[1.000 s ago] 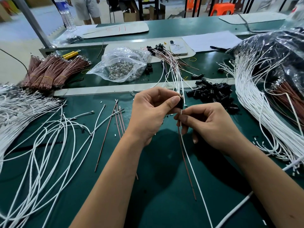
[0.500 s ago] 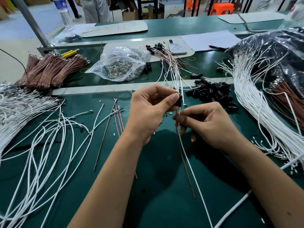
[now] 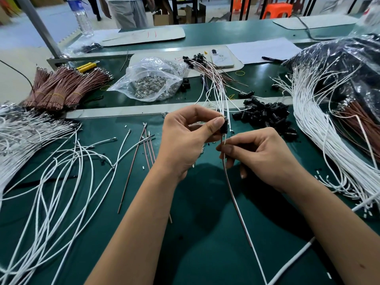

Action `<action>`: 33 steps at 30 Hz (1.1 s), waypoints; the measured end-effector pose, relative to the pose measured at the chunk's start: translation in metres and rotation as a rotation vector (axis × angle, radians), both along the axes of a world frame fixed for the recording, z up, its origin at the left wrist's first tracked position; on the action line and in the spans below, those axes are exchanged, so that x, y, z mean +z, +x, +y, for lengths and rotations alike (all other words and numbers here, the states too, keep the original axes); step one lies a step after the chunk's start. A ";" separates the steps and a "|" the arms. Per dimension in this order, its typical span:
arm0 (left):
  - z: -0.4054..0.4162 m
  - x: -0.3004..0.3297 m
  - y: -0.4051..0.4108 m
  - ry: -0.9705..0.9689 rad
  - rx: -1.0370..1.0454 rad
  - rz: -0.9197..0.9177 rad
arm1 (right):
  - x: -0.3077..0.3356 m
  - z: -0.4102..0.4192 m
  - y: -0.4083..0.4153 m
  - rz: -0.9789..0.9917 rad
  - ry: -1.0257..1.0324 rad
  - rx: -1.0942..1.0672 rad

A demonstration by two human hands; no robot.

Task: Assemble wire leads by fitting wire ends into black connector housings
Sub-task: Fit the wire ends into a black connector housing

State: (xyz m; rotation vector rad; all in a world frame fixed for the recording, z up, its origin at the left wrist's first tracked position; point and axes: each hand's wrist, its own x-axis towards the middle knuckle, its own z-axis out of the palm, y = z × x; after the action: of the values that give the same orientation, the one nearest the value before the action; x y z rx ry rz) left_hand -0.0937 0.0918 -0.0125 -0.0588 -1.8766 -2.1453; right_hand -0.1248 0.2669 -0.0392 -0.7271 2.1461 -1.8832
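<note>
White loose wires (image 3: 41, 177) sprawl far-left on green mat (image 3: 205, 254); brown wire bundles (image 3: 63, 87) far behind them. Clear bag of metal terminals (image 3: 150, 79) centre-far. Left hand (image 3: 185, 138) mid-scene, thumb and fingers pinching black connector housing (image 3: 224, 126). White wire (image 3: 236, 204) and brown wire (image 3: 244, 227) run down from housing toward near edge. Right hand (image 3: 261, 155) just below housing, fingertips pinching both wires. Loose black housings pile (image 3: 265, 115) right of hands; white wire heap (image 3: 320, 140) far right.
</note>
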 end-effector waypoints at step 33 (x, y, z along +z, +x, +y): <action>0.007 -0.004 0.000 -0.026 -0.058 0.275 | -0.008 0.005 -0.006 0.164 0.008 -0.082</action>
State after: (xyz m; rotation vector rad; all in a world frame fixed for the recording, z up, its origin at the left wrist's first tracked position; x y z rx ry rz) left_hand -0.0939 0.0989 -0.0164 -0.3967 -1.7627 -2.0288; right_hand -0.1313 0.2718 -0.0469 -0.8307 2.3138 -1.9147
